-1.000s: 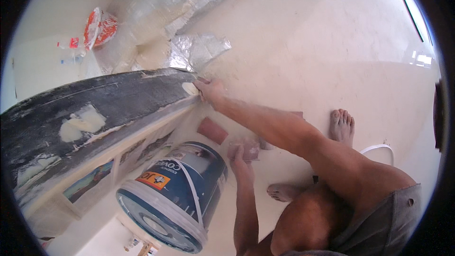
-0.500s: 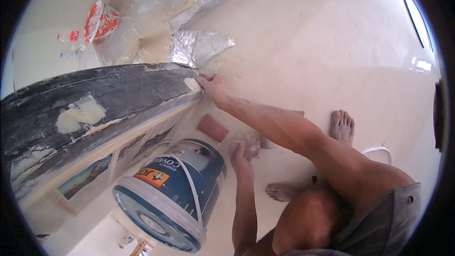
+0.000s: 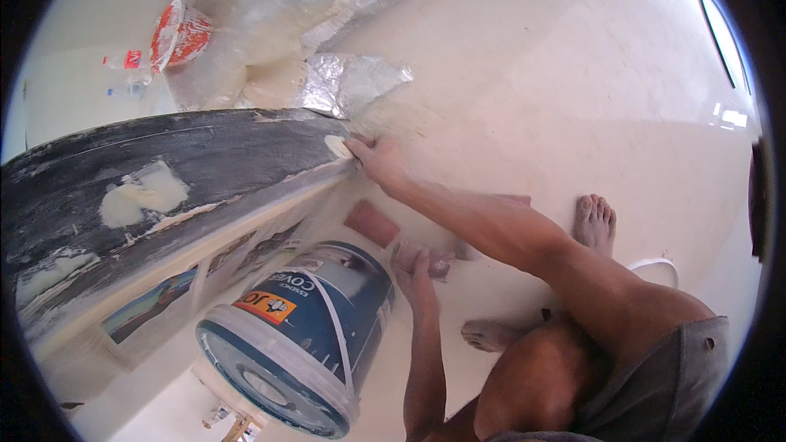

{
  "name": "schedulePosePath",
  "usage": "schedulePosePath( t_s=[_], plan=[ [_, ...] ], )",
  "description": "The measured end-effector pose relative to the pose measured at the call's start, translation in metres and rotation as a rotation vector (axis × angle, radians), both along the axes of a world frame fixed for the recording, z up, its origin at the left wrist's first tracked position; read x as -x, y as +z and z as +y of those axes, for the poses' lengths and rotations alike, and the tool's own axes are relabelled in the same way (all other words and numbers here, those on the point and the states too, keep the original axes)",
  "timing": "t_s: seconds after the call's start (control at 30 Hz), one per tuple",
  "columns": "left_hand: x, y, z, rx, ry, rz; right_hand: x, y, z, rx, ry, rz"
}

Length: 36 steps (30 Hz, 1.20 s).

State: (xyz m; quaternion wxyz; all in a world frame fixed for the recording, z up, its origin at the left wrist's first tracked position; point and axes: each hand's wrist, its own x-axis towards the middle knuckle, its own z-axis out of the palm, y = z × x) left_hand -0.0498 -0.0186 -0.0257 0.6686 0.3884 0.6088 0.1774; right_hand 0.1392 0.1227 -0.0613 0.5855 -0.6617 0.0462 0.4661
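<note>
A long dark board (image 3: 188, 172) with pale filler patches (image 3: 143, 196) lies across the left. My right hand (image 3: 372, 160) reaches out to its right end, where the fingers pinch a small pale pad (image 3: 336, 146) against the surface. My left hand (image 3: 413, 266) lies flat on the floor, palm down on a reddish-brown sheet of sandpaper (image 3: 438, 262). Another reddish-brown sheet (image 3: 372, 223) lies just left of it. A large blue and white paint bucket (image 3: 303, 327) stands close to my left forearm.
Crumpled silver foil and plastic sheeting (image 3: 327, 41) lie beyond the board, with a red and white tub (image 3: 180, 37) and a small bottle (image 3: 123, 74) at the far left. My bare feet (image 3: 594, 221) and bent knee (image 3: 540, 376) are at the lower right. The floor is pale.
My right hand stays at the board's end, shifting only slightly along its edge. My left hand remains on the floor. The view has drifted a little.
</note>
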Motion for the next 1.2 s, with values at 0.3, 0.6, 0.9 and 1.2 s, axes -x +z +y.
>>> schedulePosePath(
  t_s=[0.3,0.6,0.9,1.2],
  plan=[
    [-0.024,0.029,0.005,-0.149,-0.188,0.166,0.004,0.004,0.006,-0.042,0.080,0.065],
    [-0.005,0.001,0.000,-0.152,-0.184,0.165,0.012,-0.005,0.005,0.018,0.067,0.063],
    [-0.021,0.021,-0.005,-0.046,-0.093,0.083,0.016,0.010,0.001,-0.009,0.014,0.130],
    [-0.034,0.032,-0.005,-0.123,-0.095,0.074,0.015,0.016,-0.003,-0.017,-0.006,0.174]
  ],
)
